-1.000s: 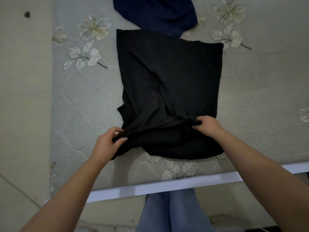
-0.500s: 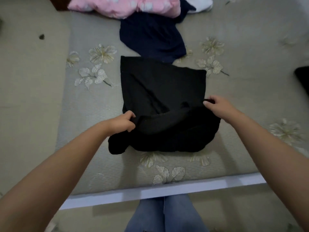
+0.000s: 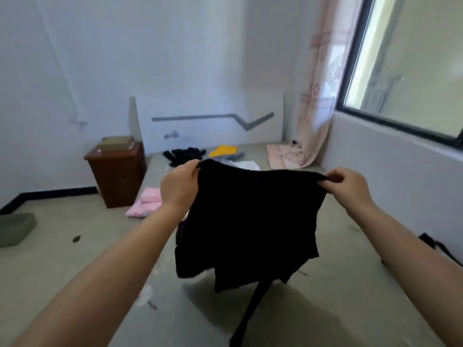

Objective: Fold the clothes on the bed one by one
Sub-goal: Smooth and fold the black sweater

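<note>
A black garment hangs in the air in front of me above the grey bed, held by its top edge. My left hand grips the garment's upper left corner. At the upper right corner my right hand pinches the same edge. The cloth droops between the two hands, and a long narrow part trails down to the bed below it. More clothes lie farther up the bed: a black pile, a yellow piece, a white piece and a pink garment.
A brown wooden nightstand stands left of the bed with a flat box on top. The white headboard closes the far end. A pink curtain hangs by the window at the right. A green cushion lies on the floor at the left.
Both hands have lifted the black garment off the bed and hold it up spread between them. The view has swung up from the bed surface to the room.
</note>
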Tool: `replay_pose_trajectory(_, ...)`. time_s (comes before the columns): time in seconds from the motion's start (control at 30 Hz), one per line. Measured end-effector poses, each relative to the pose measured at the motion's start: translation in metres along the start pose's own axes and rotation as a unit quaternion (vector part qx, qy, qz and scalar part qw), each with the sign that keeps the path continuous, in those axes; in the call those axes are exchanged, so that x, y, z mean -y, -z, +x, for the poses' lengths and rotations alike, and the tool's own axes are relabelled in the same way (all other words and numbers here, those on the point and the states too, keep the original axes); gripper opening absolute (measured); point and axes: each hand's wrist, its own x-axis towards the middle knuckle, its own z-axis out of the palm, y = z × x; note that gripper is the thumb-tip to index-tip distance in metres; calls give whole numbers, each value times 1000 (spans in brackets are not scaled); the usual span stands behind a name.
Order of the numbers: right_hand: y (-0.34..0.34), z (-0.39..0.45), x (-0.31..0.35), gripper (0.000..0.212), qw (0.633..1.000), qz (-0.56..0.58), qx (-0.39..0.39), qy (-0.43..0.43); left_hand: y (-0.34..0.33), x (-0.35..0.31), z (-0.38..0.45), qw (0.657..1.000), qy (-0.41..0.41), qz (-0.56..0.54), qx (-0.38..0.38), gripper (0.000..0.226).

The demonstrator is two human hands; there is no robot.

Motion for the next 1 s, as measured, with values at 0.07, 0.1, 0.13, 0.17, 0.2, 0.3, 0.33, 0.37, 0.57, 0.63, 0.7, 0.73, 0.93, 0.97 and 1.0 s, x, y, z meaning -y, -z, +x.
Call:
replay_pose_trajectory(0.07,29,24,27,7,998,62,-19,14,20,-9,32,998,22,24,-56,26)
replay_pose_trajectory(0.1,41,35,40,10,996,81,-13,21,29,-14,45,996,32,32,-72,25)
replay_pose_trajectory(0.13,53,44,55,11,995,93,0,27,37,-20,56,995,38,37,-80,25)
replay_pose_trajectory(0.17,64,52,69,12,993,111,18,28,43,-26,67,995,40,38,-86,25)
replay_pose_trajectory(0.2,73,59,82,8,990,132,38,17,48,-33,77,994,42,33,-94,25)
replay_pose_trajectory(0.3,91,79,106,16,988,151,33,-27,65,-55,102,991,72,3,-110,29)
replay_pose_trajectory(0.33,95,84,109,11,996,84,-3,-11,70,-61,108,991,67,9,-115,30)
replay_pose_trajectory(0.37,97,86,111,8,998,6,-58,18,74,-67,114,991,41,21,-123,30)
replay_pose_trajectory(0.57,85,81,124,21,894,-78,-397,194,87,-85,124,955,-114,35,-271,14)
replay_pose_trajectory(0.63,78,75,128,32,894,-77,-401,181,86,-86,121,956,-116,35,-267,12)
replay_pose_trajectory(0.7,71,68,124,32,925,-141,-326,134,79,-76,110,977,-79,96,-175,19)
replay_pose_trajectory(0.73,70,65,122,30,930,-165,-303,129,75,-68,104,981,-64,115,-142,22)
replay_pose_trajectory(0.93,83,51,121,28,881,-165,-392,208,84,-49,88,967,-102,81,-219,11)
replay_pose_trajectory(0.97,83,47,123,29,878,-165,-390,223,84,-52,85,966,-90,63,-234,12)
replay_pose_trajectory(1.0,82,44,124,29,875,-171,-382,242,83,-55,79,967,-68,38,-241,13)
